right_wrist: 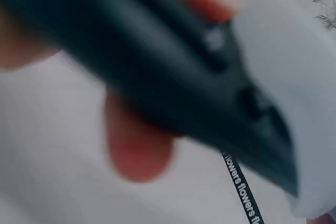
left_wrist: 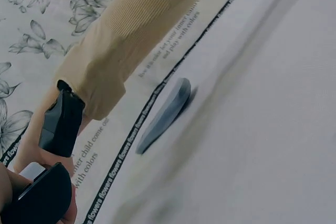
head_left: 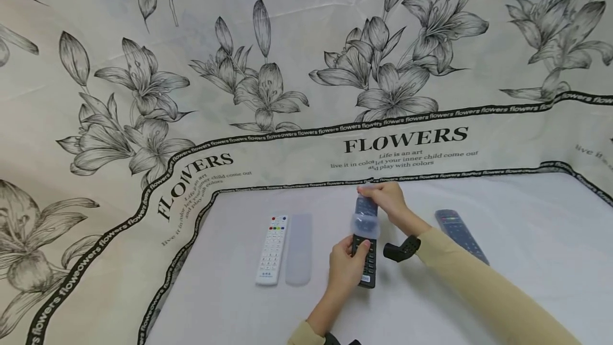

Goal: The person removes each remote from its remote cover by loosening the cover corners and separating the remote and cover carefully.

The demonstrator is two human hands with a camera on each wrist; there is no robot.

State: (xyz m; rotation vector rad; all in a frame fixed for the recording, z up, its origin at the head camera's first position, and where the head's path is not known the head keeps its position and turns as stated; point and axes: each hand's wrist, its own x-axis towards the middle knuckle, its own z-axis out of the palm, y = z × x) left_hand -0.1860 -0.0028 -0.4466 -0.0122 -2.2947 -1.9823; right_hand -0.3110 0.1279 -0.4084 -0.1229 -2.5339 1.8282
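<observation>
In the head view, my left hand point(head_left: 346, 268) grips the lower part of a black remote point(head_left: 370, 270), thumb over its buttons. A translucent sleeve point(head_left: 365, 225) covers the remote's upper part, its lower edge bunched. At the top, my right hand point(head_left: 389, 201) pinches the sleeve's end. The black remote point(left_wrist: 44, 200) fills the lower left corner of the left wrist view, beside partly hidden fingers. Close up and blurred in the right wrist view, the black remote point(right_wrist: 157, 72) runs into the pale sleeve point(right_wrist: 294, 82), with fingers around the remote.
On the white table point(head_left: 215, 297) to the left lie a white remote point(head_left: 272, 252) and an unfilled translucent sleeve point(head_left: 299, 249). A dark bluish remote point(head_left: 461, 236) lies to the right, near my right forearm. Flower-printed cloth point(head_left: 287, 158) rises behind the table.
</observation>
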